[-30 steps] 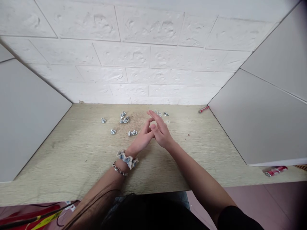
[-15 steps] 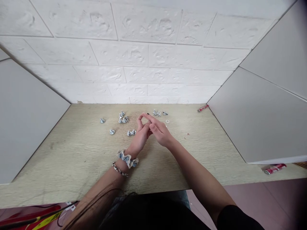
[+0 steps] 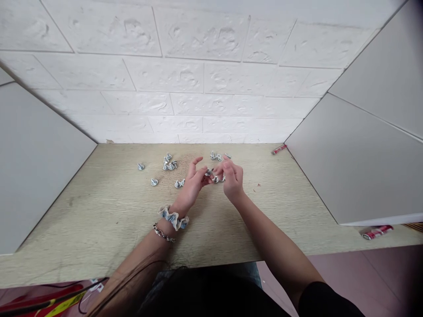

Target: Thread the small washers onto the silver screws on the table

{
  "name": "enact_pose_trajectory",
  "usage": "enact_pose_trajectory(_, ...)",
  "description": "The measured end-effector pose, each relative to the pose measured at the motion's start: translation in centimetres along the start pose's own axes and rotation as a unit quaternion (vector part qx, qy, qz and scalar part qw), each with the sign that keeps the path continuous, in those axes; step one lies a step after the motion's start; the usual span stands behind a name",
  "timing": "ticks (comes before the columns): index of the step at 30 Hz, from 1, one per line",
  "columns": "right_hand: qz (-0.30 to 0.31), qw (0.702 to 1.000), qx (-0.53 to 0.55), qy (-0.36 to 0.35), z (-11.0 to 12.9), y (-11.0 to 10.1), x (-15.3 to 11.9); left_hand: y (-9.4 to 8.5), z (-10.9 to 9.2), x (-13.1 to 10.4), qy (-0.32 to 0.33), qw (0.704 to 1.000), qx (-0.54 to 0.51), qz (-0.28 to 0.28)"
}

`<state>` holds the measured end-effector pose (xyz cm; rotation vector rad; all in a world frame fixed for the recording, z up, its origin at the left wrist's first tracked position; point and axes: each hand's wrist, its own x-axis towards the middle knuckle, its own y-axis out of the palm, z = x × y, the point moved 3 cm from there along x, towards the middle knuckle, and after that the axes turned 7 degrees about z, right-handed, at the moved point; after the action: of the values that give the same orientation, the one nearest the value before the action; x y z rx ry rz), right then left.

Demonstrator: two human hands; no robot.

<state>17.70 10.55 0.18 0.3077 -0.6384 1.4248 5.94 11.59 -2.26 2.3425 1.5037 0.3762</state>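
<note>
My left hand point(image 3: 194, 178) pinches a small silvery bolt point(image 3: 208, 172) with a flat washer between thumb and fingertips, above the table. Close beside it on the right is my right hand point(image 3: 233, 178), thumb raised and apart, other fingers partly bent. One blurred finger stretches towards the bolt; whether it touches cannot be made out. I see nothing in the right hand. Beneath the hands, bolts with washers point(image 3: 216, 179) stand on the table, partly covered by the right hand. Another bolt point(image 3: 177, 184) stands just left of my left hand.
Several bolts with washers point(image 3: 171, 166) cluster at the back left, with single ones point(image 3: 141, 167) point(image 3: 154, 181) further out. More small fasteners point(image 3: 215, 156) lie behind the hands. The wooden table point(image 3: 125, 224) meets a white brick wall point(image 3: 188, 75); red cylinders point(image 3: 279, 149) point(image 3: 377, 232) lie right.
My right hand has drawn away to the right from my left hand, and its fingers have bent. The bolt in my left hand and bolts beneath have come into sight; a loose washer is now covered.
</note>
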Motion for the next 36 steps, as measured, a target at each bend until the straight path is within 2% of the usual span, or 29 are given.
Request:
enact_pose_trajectory(3,0.02,0.999,-0.043,0.002,0.3,0.2,0.1,0.6,0.0,-0.3,-0.015,0.999,0.036,0.019)
enact_pose_trajectory(9,0.19,0.977,-0.091,0.033,0.3,1.6,-0.2,1.7,-0.4,-0.9,-0.01,0.996,0.073,0.051)
enact_pose_trajectory(13,0.242,0.966,-0.069,0.051,0.5,2.0,-0.3,1.2,-0.1,-0.7,-0.007,0.999,0.026,0.043)
enact_pose_trajectory(16,0.267,0.961,-0.045,0.053,0.7,2.2,-0.3,0.4,0.1,-0.3,0.01,1.0,-0.018,0.01)
enact_pose_trajectory(18,0.244,0.968,-0.024,0.052,0.7,2.1,-0.3,-0.2,0.0,-0.1,0.03,0.998,-0.039,-0.025)
enact_pose_trajectory(19,0.213,0.976,-0.01,0.049,0.8,1.9,-0.3,-0.5,-0.2,0.0,0.041,0.997,-0.045,-0.046)
enact_pose_trajectory(22,0.075,0.994,0.059,0.048,0.7,1.0,-0.2,-1.2,-0.8,0.3,0.063,0.99,-0.061,-0.111)
enact_pose_trajectory(24,0.003,0.991,0.115,0.066,0.5,0.5,-0.2,-1.6,-1.1,0.3,0.07,0.985,-0.066,-0.142)
enact_pose_trajectory(26,-0.028,0.986,0.14,0.087,0.2,0.3,-0.1,-1.7,-1.3,0.4,0.075,0.984,-0.06,-0.153)
enact_pose_trajectory(29,-0.038,0.988,0.123,0.088,-0.2,0.4,0.1,-1.5,-1.1,0.3,0.071,0.987,-0.046,-0.134)
enact_pose_trajectory(32,-0.027,0.994,0.094,0.058,-0.1,0.5,0.3,-0.8,-0.7,0.2,0.042,0.996,-0.029,-0.073)
enact_pose_trajectory(36,0.042,0.996,0.053,0.051,0.3,1.1,0.0,0.4,-0.4,-0.2,-0.001,0.999,0.035,0.021)
